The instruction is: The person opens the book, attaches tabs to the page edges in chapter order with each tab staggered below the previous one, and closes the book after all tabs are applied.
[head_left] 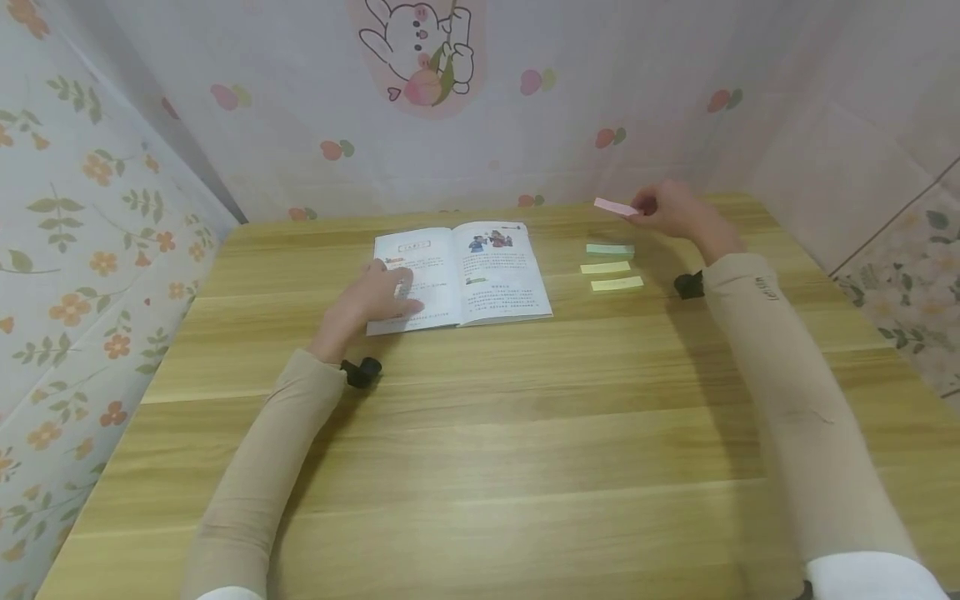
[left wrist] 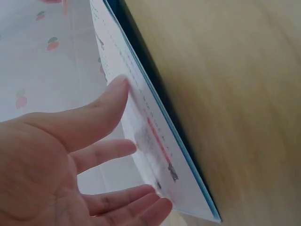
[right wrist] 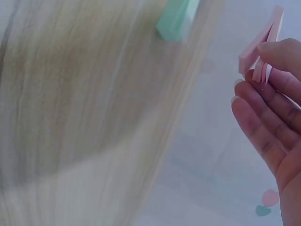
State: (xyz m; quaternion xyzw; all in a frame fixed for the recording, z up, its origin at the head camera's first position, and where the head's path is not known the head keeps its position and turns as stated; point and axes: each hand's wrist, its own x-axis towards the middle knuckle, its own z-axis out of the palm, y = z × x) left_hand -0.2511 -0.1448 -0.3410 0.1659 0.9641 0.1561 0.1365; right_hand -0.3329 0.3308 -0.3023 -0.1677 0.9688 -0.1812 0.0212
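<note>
Pink sticky notes [head_left: 612,206] at upper right are pinched by the right hand [head_left: 678,215], best peeled gently; the left hand [head_left: 372,297] is spread over the book [head_left: 501,279].

We cannot read the small print in the book [head_left: 506,292], whose left page the left hand [head_left: 378,293] partly hides. To the right of the book, the thumb of the right hand [right wrist: 278,129] covers part of the pink sticky notes [right wrist: 250,54], while the green notes [right wrist: 176,21] blur and run off the right wrist view's top edge. Nearer us than the book, both sleeves [head_left: 255,475] leave the head view's bottom edge.
</note>
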